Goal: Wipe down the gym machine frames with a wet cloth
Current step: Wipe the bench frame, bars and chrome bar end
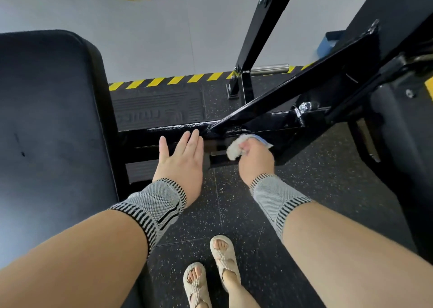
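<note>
Below the head camera, at the middle of the view, a black horizontal frame bar (pixel 178 129) runs from nine o'clock toward three o'clock, its top face glossy and streaked wet. A diagonal black brace (pixel 293 89) meets it just past centre and climbs toward two o'clock, with a bolt (pixel 304 106) at the bracket there. The right hand (pixel 254 160) has its fingers curled around a bunched white cloth (pixel 236 147), a blue strip showing at its far side, pressed against the bar right under the joint. The left hand (pixel 181 160) is spread flat, fingers straight, fingertips touching the bar's near edge at about eleven o'clock of the cloth. Both wrists wear grey knitted bands.

Room is tight: a black padded seat (pixel 51 120) fills nine o'clock, close to the left forearm, and heavy black machine parts crowd three o'clock. Speckled rubber flooring (pixel 234 214) lies open between the arms down to six o'clock, where two sandalled feet (pixel 210 270) stand. A yellow-and-black hazard strip (pixel 168 81) edges the mat at twelve o'clock.
</note>
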Tool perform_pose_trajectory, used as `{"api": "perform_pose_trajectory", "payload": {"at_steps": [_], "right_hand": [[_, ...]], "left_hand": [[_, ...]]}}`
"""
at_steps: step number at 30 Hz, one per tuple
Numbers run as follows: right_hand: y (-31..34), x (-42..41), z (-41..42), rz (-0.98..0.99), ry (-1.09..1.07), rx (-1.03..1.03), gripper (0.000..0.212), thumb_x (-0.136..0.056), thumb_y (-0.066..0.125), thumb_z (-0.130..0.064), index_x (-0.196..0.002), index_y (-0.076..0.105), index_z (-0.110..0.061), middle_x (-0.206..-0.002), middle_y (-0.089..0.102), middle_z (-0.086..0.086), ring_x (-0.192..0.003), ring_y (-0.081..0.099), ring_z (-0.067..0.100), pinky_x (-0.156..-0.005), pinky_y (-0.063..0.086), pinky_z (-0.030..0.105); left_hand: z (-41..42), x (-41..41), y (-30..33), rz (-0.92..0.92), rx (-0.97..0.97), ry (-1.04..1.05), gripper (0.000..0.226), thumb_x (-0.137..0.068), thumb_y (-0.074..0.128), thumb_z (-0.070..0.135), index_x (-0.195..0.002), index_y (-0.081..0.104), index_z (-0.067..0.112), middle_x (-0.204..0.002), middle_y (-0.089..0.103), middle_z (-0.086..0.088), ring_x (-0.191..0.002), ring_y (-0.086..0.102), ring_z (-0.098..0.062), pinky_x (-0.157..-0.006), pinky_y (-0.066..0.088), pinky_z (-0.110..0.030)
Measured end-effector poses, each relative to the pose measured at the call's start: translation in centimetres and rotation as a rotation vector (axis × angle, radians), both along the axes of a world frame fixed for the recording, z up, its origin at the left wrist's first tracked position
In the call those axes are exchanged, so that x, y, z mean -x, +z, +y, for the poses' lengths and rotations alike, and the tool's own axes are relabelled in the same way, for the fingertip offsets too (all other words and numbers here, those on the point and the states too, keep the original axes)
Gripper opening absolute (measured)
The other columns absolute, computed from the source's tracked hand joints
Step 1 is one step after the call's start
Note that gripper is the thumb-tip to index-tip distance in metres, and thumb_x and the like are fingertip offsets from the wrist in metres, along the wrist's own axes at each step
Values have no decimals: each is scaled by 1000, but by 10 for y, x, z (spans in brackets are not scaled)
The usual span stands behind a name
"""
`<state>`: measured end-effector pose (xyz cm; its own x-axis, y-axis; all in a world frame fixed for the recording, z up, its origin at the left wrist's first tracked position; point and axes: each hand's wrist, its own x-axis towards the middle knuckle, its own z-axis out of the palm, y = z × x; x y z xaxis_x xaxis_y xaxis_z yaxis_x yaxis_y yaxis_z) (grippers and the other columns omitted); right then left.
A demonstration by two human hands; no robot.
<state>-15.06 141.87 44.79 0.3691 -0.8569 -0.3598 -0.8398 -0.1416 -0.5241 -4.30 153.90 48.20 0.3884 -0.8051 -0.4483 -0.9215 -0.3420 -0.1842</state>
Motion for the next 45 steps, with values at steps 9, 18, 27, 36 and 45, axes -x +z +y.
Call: {"api": "perform_pose_trajectory", "payload": {"at_steps": [9,18,27,36,45], "right_hand": [[16,-12,19,-104,93,-67,26,-96,44,-6,-116,58,-14,-119,50,2,-93,49,14,-77,35,19],[13,12,-22,-147,-7,310,40,-90,55,-9,-129,52,-6,-135,37,5,-126,35,21,-108,33,27],[4,13,-35,440,488,529,53,-93,42,-21,-142,28,-3,-148,26,16,-140,17,35,-117,18,45],[16,24,-29,176,259,458,48,-90,55,-17,-136,41,-19,-126,42,9,-108,46,28,-92,43,39],[18,11,-47,39,94,352,37,-91,51,-13,-127,52,-10,-128,41,12,-109,47,27,-86,44,33]], "left_hand": [[-12,10,-1,44,-22,60,82,-94,39,27,-149,-19,6,-158,-23,-7,-148,-14,-22,-116,4,-55],[-14,8,4,69,-47,63,83,-94,41,27,-149,-18,6,-159,-22,-9,-148,-13,-23,-117,4,-52],[-17,5,5,78,-81,55,87,-93,45,26,-149,-18,5,-158,-22,-9,-148,-11,-23,-117,6,-53],[-16,6,4,79,-71,65,87,-93,45,26,-149,-19,6,-158,-23,-8,-148,-12,-23,-117,6,-53],[-16,5,3,89,-52,67,86,-94,45,28,-149,-18,7,-159,-23,-7,-148,-12,-22,-117,7,-53]]}}
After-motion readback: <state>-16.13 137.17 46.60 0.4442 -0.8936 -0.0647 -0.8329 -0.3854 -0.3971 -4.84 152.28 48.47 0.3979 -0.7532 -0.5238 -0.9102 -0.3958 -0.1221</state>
